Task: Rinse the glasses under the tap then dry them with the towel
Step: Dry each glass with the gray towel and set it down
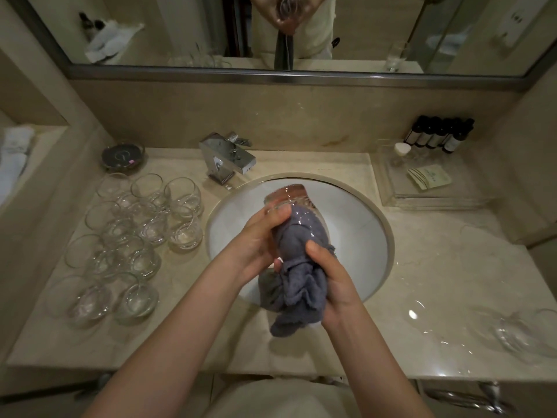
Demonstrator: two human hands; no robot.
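Note:
Over the white basin (355, 224) I hold a clear glass (291, 200), tilted with its base pointing away from me. My left hand (259, 239) grips the glass around its side. A grey-blue towel (298, 279) is stuffed into the mouth of the glass and hangs out below it. My right hand (328, 276) grips the bunched towel just below the glass. The chrome tap (227, 159) stands behind the basin at the left, and no water is seen running.
Several clear glasses (129, 236) stand in rows on the counter to the left of the basin. More glasses (524, 330) lie on the counter at the right. A clear tray (422, 188) with toiletries and dark bottles (437, 135) sits at the back right. A mirror spans the wall.

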